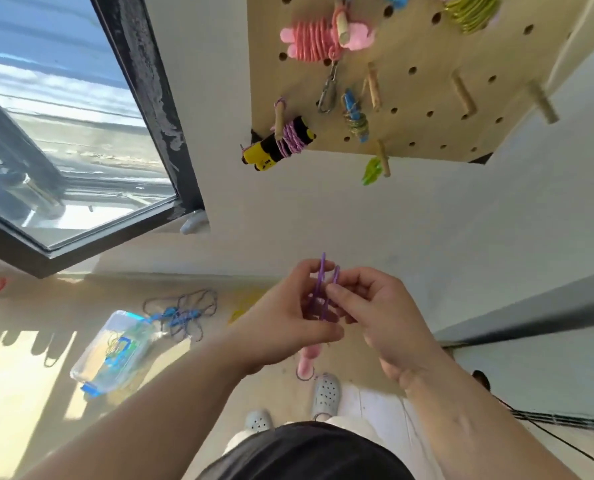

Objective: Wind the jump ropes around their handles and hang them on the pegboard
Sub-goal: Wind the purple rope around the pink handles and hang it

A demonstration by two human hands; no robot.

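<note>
My left hand (pixel 288 313) and my right hand (pixel 375 306) meet in front of me, both pinching loops of a purple jump rope (pixel 323 289). Its pink handle (pixel 307 362) hangs below my left hand. Above, a wooden pegboard (pixel 420 98) carries a wound pink rope (pixel 318 39), a yellow-and-black-handled rope with purple cord (pixel 281 143), a blue-handled rope (pixel 354 116) and a green rope (pixel 472 12). Several wooden pegs, such as one peg (pixel 463 93), stand bare.
On the floor lie a tangled blue-handled rope (pixel 181 313), a yellow rope (pixel 247 303) and a clear plastic box (pixel 115 351) holding more ropes. A dark-framed window (pixel 81 133) is at the left. A grey ledge (pixel 530 317) juts from the right wall.
</note>
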